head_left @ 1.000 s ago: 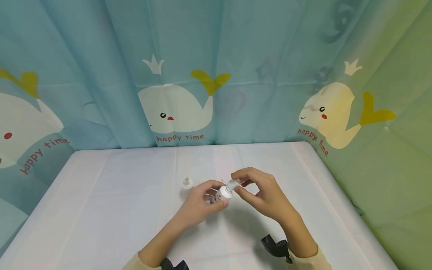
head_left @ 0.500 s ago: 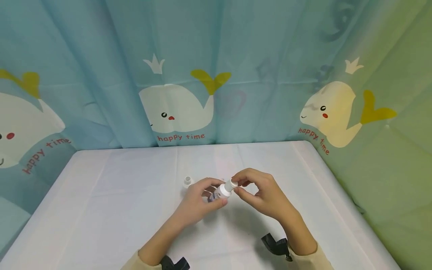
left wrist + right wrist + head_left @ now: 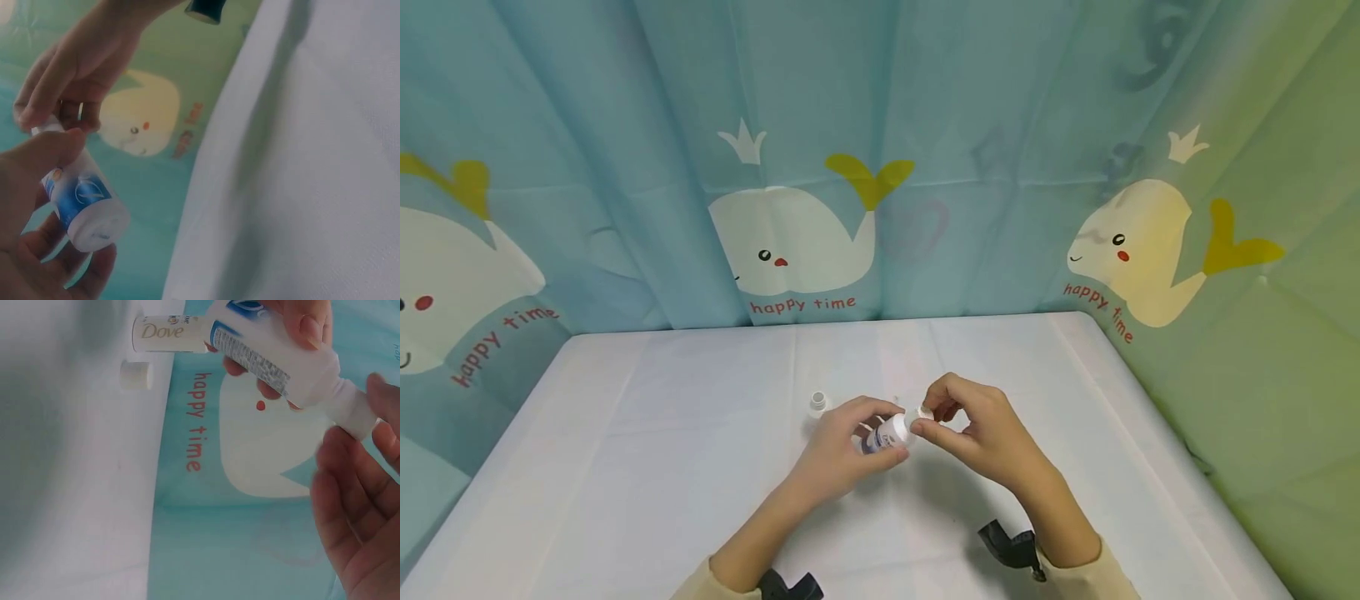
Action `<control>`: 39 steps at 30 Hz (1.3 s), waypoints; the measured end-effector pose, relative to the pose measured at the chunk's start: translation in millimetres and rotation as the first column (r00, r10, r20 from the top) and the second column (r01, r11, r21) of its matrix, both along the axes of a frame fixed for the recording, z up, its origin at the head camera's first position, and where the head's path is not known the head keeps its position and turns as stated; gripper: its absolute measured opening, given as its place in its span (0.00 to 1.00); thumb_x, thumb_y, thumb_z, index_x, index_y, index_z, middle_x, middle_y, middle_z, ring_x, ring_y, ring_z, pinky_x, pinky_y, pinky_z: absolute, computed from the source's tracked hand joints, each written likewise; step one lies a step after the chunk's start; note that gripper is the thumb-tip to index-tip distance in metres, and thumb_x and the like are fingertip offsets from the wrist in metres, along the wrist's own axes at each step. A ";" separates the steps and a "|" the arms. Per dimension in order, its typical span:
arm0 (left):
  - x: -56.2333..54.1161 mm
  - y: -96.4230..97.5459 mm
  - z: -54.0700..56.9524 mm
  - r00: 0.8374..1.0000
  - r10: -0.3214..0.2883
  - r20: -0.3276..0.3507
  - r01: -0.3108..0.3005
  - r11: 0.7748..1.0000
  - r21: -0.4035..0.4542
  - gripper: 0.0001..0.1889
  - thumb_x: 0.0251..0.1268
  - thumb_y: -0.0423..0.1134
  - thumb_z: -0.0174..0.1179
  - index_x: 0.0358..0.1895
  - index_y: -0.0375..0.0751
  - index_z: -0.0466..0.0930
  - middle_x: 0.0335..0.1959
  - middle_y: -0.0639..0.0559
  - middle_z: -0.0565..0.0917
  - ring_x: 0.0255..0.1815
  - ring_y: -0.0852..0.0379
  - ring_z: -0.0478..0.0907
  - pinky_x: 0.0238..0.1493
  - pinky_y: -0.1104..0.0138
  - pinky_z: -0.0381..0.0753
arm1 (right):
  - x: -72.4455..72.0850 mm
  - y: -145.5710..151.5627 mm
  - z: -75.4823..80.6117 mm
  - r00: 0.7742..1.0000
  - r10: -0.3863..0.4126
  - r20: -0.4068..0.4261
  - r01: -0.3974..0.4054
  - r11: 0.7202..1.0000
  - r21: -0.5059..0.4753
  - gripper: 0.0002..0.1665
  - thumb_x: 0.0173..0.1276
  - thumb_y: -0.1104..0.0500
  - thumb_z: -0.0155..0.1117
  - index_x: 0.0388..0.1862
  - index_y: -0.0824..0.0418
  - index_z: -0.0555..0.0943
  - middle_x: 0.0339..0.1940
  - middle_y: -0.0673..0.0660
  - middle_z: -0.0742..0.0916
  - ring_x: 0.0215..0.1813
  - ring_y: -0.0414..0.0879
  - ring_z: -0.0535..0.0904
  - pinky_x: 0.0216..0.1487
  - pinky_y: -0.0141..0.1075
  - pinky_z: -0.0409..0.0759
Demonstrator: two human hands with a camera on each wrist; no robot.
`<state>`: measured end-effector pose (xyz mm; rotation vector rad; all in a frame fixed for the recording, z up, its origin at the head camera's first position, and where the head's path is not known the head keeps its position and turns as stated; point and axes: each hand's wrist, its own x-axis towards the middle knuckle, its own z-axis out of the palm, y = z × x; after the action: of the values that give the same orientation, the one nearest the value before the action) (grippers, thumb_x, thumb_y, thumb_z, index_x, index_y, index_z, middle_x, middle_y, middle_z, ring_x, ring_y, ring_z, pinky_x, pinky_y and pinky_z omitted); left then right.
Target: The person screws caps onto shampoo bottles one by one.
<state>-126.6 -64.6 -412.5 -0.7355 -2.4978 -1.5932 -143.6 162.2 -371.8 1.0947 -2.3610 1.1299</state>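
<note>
My left hand (image 3: 842, 446) grips a small white bottle (image 3: 891, 432) round its body, held tilted above the table. Its blue label (image 3: 82, 195) and round base face the left wrist view. At the bottle's upper end, my right hand (image 3: 983, 429) pinches the white cap (image 3: 351, 411) between thumb and fingertips. The cap sits at the bottle's neck, partly covered by the thumb in the head view. Just beyond my left hand stands a second white bottle (image 3: 817, 404) with an open mouth, marked Dove (image 3: 164, 332) in the right wrist view.
A small white cap (image 3: 136, 375) lies on the table beside the Dove bottle. The white-covered table (image 3: 662, 467) meets a blue curtain (image 3: 985, 275) with printed whales at the back and a green one on the right. Black straps (image 3: 1011, 546) sit at the wrists.
My right thumb has come over the cap and the fingers have shifted round it. The bottle has turned slightly in my left hand, which otherwise stays in place.
</note>
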 end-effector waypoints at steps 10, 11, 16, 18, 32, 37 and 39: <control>2.1 -0.2 2.4 0.999 0.002 -0.053 -0.002 1.000 -0.001 0.20 0.54 0.43 0.75 0.51 0.52 0.83 0.47 0.62 0.84 0.44 0.64 0.78 0.43 0.67 0.83 | 3.0 -1.5 1.2 0.999 0.032 0.018 -0.034 0.992 0.122 0.18 0.61 0.48 0.75 0.48 0.48 0.81 0.38 0.39 0.85 0.36 0.35 0.78 0.37 0.33 0.81; 1.8 -0.8 2.7 0.999 0.005 -0.050 -0.006 1.000 -0.005 0.20 0.54 0.43 0.75 0.51 0.52 0.83 0.47 0.62 0.84 0.44 0.64 0.78 0.43 0.67 0.83 | 3.2 -1.3 1.5 0.999 0.037 0.010 -0.038 0.990 0.133 0.18 0.62 0.49 0.75 0.49 0.48 0.82 0.40 0.39 0.85 0.37 0.36 0.78 0.37 0.33 0.81; 0.5 -3.6 3.7 0.999 0.021 -0.029 -0.022 0.999 -0.029 0.21 0.54 0.43 0.75 0.52 0.51 0.83 0.48 0.61 0.84 0.45 0.64 0.78 0.44 0.68 0.82 | 2.9 0.7 -0.4 0.999 0.043 -0.028 -0.038 0.985 0.171 0.22 0.63 0.57 0.71 0.57 0.52 0.82 0.43 0.41 0.87 0.39 0.38 0.79 0.38 0.35 0.82; -0.1 -3.9 3.4 0.999 0.020 -0.026 -0.021 0.999 -0.033 0.21 0.54 0.43 0.75 0.52 0.52 0.83 0.48 0.61 0.84 0.45 0.64 0.78 0.44 0.68 0.82 | 2.1 1.5 -2.0 0.998 0.039 -0.041 -0.031 0.984 0.178 0.23 0.64 0.58 0.70 0.59 0.53 0.82 0.42 0.42 0.87 0.39 0.39 0.80 0.38 0.34 0.82; 2.0 -2.2 1.0 0.999 0.017 -0.034 -0.018 0.999 -0.031 0.21 0.54 0.45 0.75 0.53 0.52 0.83 0.48 0.62 0.84 0.42 0.65 0.77 0.43 0.69 0.82 | -0.7 -5.4 -2.6 0.989 0.059 -0.134 -0.054 0.998 0.044 0.14 0.59 0.58 0.77 0.42 0.54 0.82 0.48 0.48 0.85 0.45 0.40 0.82 0.37 0.30 0.82; 0.0 -4.0 3.5 0.998 0.033 -0.048 -0.034 0.999 -0.023 0.20 0.54 0.43 0.74 0.52 0.51 0.83 0.47 0.61 0.84 0.42 0.64 0.78 0.42 0.69 0.83 | -0.8 -5.2 -1.0 0.988 0.079 -0.131 -0.076 0.997 0.031 0.15 0.57 0.63 0.77 0.43 0.55 0.85 0.48 0.50 0.87 0.44 0.40 0.84 0.37 0.24 0.81; -0.6 -5.3 4.3 0.998 0.044 -0.048 -0.045 0.999 -0.020 0.20 0.54 0.42 0.75 0.51 0.51 0.84 0.46 0.61 0.84 0.42 0.64 0.78 0.42 0.68 0.83 | -0.8 -4.9 -0.5 0.990 0.080 -0.117 -0.076 0.996 0.041 0.17 0.58 0.67 0.74 0.47 0.56 0.86 0.51 0.51 0.87 0.44 0.40 0.84 0.38 0.23 0.80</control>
<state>-127.3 -69.9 -408.1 -0.7062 -2.4831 -1.5183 -144.4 157.3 -372.3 1.2412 -2.2734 1.0208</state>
